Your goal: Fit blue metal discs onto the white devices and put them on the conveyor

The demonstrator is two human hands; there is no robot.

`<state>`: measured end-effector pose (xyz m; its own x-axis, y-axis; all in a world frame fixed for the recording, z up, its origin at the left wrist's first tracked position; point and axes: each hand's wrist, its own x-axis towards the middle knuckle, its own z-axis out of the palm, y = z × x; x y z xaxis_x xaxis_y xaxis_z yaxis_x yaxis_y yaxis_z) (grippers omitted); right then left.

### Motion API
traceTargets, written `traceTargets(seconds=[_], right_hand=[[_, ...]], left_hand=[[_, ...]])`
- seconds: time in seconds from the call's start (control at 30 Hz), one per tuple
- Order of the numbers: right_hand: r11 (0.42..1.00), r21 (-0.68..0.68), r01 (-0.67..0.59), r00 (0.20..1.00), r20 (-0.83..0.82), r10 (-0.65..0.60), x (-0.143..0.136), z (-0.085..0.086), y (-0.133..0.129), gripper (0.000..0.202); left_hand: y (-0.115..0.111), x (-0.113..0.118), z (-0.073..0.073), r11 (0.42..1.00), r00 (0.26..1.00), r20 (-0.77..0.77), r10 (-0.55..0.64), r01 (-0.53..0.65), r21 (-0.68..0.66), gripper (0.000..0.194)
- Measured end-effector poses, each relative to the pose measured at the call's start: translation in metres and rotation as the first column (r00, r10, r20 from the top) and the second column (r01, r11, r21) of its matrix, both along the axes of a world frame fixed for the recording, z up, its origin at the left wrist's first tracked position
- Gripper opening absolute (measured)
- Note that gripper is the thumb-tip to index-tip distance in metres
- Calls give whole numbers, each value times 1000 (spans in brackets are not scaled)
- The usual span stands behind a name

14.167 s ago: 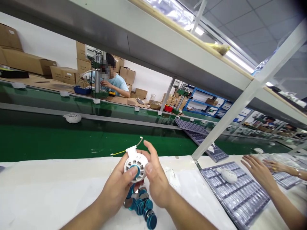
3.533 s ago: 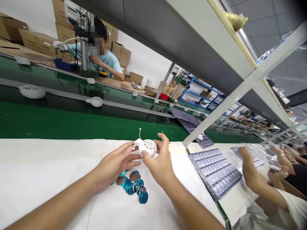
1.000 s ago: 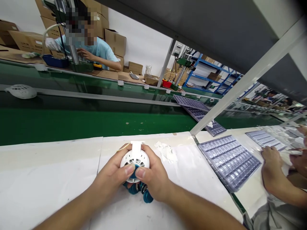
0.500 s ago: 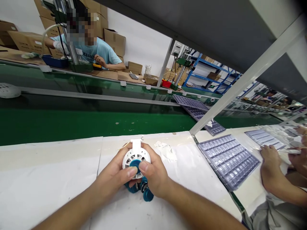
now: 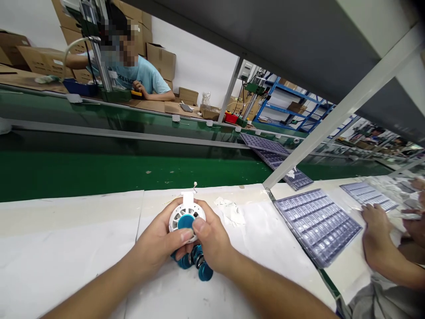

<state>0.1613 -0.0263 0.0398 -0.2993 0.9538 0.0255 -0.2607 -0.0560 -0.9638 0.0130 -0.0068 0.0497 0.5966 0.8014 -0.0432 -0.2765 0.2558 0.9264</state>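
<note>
A white round slotted housing (image 5: 173, 220), like a small fan's casing, has a flat tab at its top and a shiny blue disc (image 5: 186, 221) at its centre. My left hand (image 5: 162, 237) grips the left side, its thumb over the lower edge of the disc. From the right, my right hand (image 5: 214, 235) holds the same housing, thumb pressed at the disc's right edge. Just below, several loose blue caps (image 5: 205, 271) lie on the white work surface, partly hidden by my hands. A thin wire with a small white connector (image 5: 195, 184) sticks up behind the tab.
Crumpled white tissue (image 5: 229, 211) lies right of my hands. A compartmented plastic tray (image 5: 318, 226) rests farther right, near another person's arm (image 5: 381, 239). Beyond the white surface (image 5: 66, 248) runs a green conveyor belt (image 5: 83, 173). A slanted metal post (image 5: 318, 128) supports an overhead shelf.
My thumbs have shifted slightly down and apart, showing more of the blue disc. The connector now stands higher behind the housing. Across the belt, a person's arm has moved.
</note>
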Motion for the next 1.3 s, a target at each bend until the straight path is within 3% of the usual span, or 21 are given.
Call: traceTargets(seconds=[0.13,0.2,0.3,0.43,0.67,0.83,0.97,1.07,1.1,1.2,1.23,1.3], right_hand=[[1000,17,-7,1000,-28,8,3,-6,7,63],[989,26,148,989,-8,-148,5,-13,16,58],[905,38,423,896,128,-424,12,-25,33,49],[863,62,501,834,234,-500,18,-36,45,41],[896,179,407,833,330,-444,16,-38,41,22],[936,283,211,845,429,-320,16,-34,35,14],[928,322,186,829,455,-324,15,-33,35,16],[892,358,277,795,435,-422,22,-20,40,15],[870,376,318,779,419,-466,28,-12,42,15],[741,460,489,651,374,-661,65,14,47,20],[681,488,546,570,380,-729,83,21,47,21],[554,532,640,371,418,-830,128,30,41,21]], left_hand=[[3,3,0,997,998,50,44,-41,-59,53],[9,4,-2,963,979,57,198,-183,-196,41],[24,0,-7,853,904,45,425,-384,-353,34],[37,-8,-10,821,873,52,485,-434,-370,40],[28,-6,-16,875,877,-95,472,-479,-77,41],[25,-7,-20,841,809,-242,536,-487,237,30],[27,-8,-22,867,817,-334,471,-359,345,31],[23,-7,-30,879,836,-428,343,-125,460,39],[22,-6,-34,838,811,-493,313,8,546,46],[17,-2,-50,590,673,-689,269,450,670,64],[16,0,-55,519,653,-708,270,521,678,67],[15,4,-63,437,642,-715,275,580,688,62]])
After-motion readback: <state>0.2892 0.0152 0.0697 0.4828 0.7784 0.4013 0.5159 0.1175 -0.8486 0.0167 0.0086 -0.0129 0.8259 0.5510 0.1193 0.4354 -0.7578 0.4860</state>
